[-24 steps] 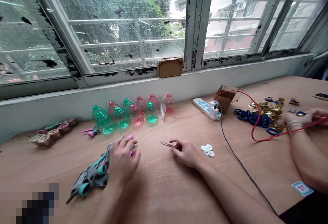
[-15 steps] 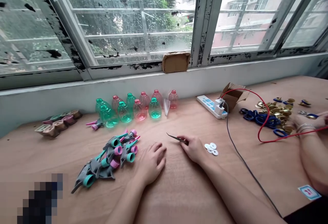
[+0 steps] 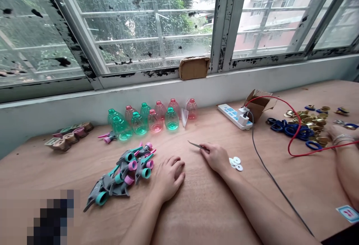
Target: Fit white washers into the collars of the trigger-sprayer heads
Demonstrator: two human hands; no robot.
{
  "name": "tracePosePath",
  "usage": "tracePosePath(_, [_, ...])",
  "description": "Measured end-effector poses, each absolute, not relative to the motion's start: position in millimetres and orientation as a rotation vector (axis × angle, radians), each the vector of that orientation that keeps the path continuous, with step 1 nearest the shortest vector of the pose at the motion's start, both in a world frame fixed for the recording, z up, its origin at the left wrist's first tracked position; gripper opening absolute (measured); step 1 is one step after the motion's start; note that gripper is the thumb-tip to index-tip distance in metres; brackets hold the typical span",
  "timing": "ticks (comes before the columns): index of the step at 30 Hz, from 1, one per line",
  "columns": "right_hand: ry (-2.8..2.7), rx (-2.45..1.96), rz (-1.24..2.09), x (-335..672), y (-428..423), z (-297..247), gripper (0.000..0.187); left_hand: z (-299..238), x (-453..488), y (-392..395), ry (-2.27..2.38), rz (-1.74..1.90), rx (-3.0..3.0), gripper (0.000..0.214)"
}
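My right hand [image 3: 215, 157] holds a pair of thin, bent-tip tweezers [image 3: 196, 145], with the tip pointing left and away from me. Just right of that wrist lie several white discs with small centre holes [image 3: 237, 160], partly overlapping. My left hand [image 3: 169, 175] lies palm down on the wooden table, fingers loosely bent and holding nothing. Beside it on the left is a pile of grey spray trigger heads [image 3: 123, 175] with teal and pink collars. Clear green bottles [image 3: 171, 119] and pinkish-red bottles [image 3: 155, 121], without tops, stand beyond my hands near the wall.
A white power strip [image 3: 234, 117] with grey and red cables lies right of the bottles, by an open cardboard box [image 3: 259, 104]. Further right, a co-worker's arm [image 3: 346, 155] is near blue and gold parts [image 3: 305, 129]. Small wrapped blocks [image 3: 70, 138] sit far left.
The whole view has shifted slightly, so things appear a little further right. The tweezers in my right hand have risen a little and tilted; my left hand stays resting on the table.
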State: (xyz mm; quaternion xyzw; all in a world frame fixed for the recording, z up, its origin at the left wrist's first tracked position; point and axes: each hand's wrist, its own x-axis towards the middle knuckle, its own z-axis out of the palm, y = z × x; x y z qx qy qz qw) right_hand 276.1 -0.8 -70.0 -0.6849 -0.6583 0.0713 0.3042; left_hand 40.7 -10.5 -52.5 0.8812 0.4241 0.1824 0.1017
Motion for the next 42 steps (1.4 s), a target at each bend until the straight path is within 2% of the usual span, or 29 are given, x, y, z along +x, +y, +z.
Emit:
tracePosePath(4, [-1.684, -1.956, -0.102, 297, 7, -70, 0.033, -53, 42, -12, 1.242, 0.540, 2.601, 0.027])
tracePosePath(7, [-1.649, -2.017, -0.228, 306, 6, -72, 0.049, -53, 43, -13, 1.250, 0.531, 2.600, 0.028])
tracePosePath(10, [-1.720, -1.929, -0.113, 302, 0, -75, 0.054, -53, 43, -16, 1.256, 0.532, 2.595, 0.028])
tracePosePath(13, [-1.807, -1.689, 0.141, 288, -7, -76, 0.056, -52, 42, -18, 1.255, 0.531, 2.592, 0.028])
tracePosePath(16, [-1.852, -1.475, 0.402, 273, -13, -76, 0.049, -52, 41, -19, 1.249, 0.525, 2.589, 0.028])
tracePosePath(20, [-1.871, -1.404, 0.581, 268, -17, -74, 0.022, -51, 41, -19, 1.240, 0.536, 2.581, 0.028])
tracePosePath(29, [-1.866, -1.367, 0.696, 275, -20, -66, 0.024, -47, 43, -17, 1.246, 0.515, 2.593, 0.029])
tracePosePath(32, [-1.811, -1.289, 0.788, 273, -21, -70, 0.037, -48, 42, -17, 1.236, 0.519, 2.586, 0.029])
tracePosePath(35, [-1.559, -1.162, 0.947, 275, -20, -75, 0.074, -48, 41, -17, 1.212, 0.512, 2.575, 0.028])
tracePosePath(37, [-1.383, -1.108, 1.000, 279, -16, -78, 0.092, -48, 41, -16, 1.187, 0.503, 2.580, 0.028])
tracePosePath(42, [-1.212, -1.103, 0.868, 293, -6, -76, 0.099, -49, 39, -13, 1.158, 0.537, 2.570, 0.024])
